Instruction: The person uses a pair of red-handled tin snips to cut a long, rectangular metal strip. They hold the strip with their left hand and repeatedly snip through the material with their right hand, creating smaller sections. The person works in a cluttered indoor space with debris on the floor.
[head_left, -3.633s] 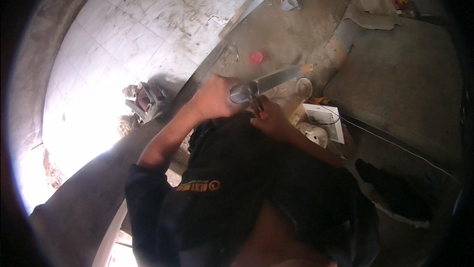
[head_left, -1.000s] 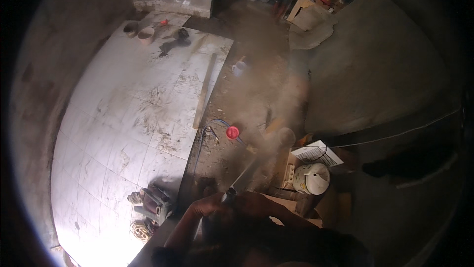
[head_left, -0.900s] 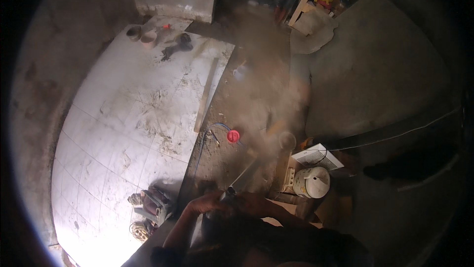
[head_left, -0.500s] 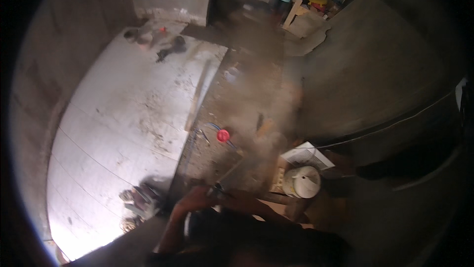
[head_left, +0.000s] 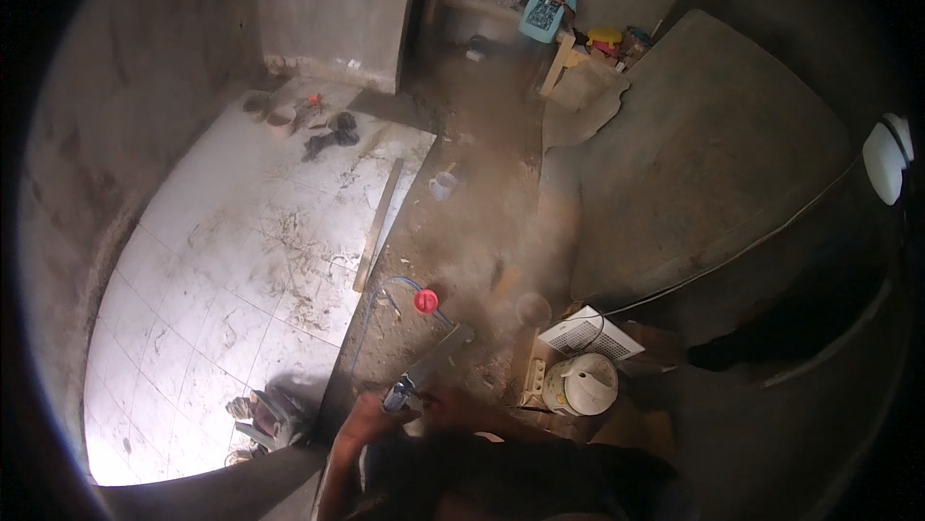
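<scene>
At the bottom middle, my left hand (head_left: 371, 418) is closed around the shiny bluish-silver end of a long, flat tool (head_left: 434, 357). Its pale, straight strip slants up and to the right over the dirt floor; the dim light hides its exact kind. Close on the right side of that shiny end is my right hand (head_left: 451, 409), its fingers dark and partly hidden, so their grip is unclear. Just beyond the tool lies a round red object (head_left: 425, 301) beside a blue hose or cable (head_left: 403, 281).
White tiles (head_left: 193, 299) cover the left floor, with a wooden strip (head_left: 378, 225), a grey power tool (head_left: 275, 417) and buckets (head_left: 281, 120). At right stand a lidded white pail (head_left: 581, 384), a vented white panel (head_left: 591, 333) and a leaning board (head_left: 713, 155). A person (head_left: 547, 10) sits far back.
My view has tilted up, so most floor things appear lower. The flat tool in my hands shows more clearly and its shiny end has come up between them.
</scene>
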### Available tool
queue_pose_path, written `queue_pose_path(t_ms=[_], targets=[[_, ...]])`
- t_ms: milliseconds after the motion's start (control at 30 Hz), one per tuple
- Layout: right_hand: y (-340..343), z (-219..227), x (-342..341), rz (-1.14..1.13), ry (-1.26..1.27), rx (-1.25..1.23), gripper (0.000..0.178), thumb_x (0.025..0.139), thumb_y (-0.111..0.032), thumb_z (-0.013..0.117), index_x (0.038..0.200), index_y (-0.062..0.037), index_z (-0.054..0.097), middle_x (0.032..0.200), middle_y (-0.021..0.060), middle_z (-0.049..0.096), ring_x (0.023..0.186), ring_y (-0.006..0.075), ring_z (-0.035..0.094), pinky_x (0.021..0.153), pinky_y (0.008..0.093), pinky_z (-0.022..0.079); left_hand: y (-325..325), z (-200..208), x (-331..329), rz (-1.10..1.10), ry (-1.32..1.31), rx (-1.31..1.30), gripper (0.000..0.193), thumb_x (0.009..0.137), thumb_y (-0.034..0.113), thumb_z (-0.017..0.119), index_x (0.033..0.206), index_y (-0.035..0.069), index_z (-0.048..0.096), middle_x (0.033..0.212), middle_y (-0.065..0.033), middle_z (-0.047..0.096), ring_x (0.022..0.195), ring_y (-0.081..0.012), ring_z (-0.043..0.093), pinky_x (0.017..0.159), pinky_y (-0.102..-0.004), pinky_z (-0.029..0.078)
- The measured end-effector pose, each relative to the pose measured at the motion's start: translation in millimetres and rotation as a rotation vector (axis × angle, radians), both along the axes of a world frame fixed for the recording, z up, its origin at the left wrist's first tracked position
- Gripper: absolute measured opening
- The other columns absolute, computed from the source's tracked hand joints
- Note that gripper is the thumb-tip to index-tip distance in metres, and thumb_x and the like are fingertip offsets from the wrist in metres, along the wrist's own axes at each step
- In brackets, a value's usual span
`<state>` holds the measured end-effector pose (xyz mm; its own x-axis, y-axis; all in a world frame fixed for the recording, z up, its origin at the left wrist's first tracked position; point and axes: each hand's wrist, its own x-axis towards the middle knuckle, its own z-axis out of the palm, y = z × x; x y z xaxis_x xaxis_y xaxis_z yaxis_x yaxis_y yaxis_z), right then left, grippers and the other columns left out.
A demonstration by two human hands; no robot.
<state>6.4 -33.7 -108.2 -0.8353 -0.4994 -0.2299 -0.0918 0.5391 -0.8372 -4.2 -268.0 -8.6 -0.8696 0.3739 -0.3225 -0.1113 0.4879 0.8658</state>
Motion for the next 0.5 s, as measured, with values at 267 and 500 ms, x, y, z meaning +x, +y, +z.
queue_pose_path(t_ms=[267, 500], targets=[[14, 38, 9, -0.006, 0.005, 0.044, 0.049, 0.085, -0.019, 0.063, 0.131, -0.0052, 0.055, 0.108, 0.0223, 0.063, 0.096, 0.0335, 0.063, 0.086, 0.0448, 0.050, 20, -10, 6, 0.041, 0.104, -0.093, 0.049, 0.074, 0.033, 0.084, 0.109, 0.004, 0.067, 0.097, -0.0215, 0.070, 0.095, -0.0392, 0.069, 0.079, -0.0438, 0.054], [30, 48, 19, -0.120, -0.092, 0.050, 0.046, 0.085, -0.020, 0.066, 0.127, -0.0044, 0.057, 0.109, 0.0215, 0.064, 0.098, 0.0353, 0.064, 0.085, 0.0448, 0.050, 43, -15, 6, 0.004, 0.219, -0.180, 0.049, 0.073, 0.037, 0.083, 0.106, 0.006, 0.065, 0.093, -0.0222, 0.070, 0.090, -0.0424, 0.067, 0.076, -0.0485, 0.053]])
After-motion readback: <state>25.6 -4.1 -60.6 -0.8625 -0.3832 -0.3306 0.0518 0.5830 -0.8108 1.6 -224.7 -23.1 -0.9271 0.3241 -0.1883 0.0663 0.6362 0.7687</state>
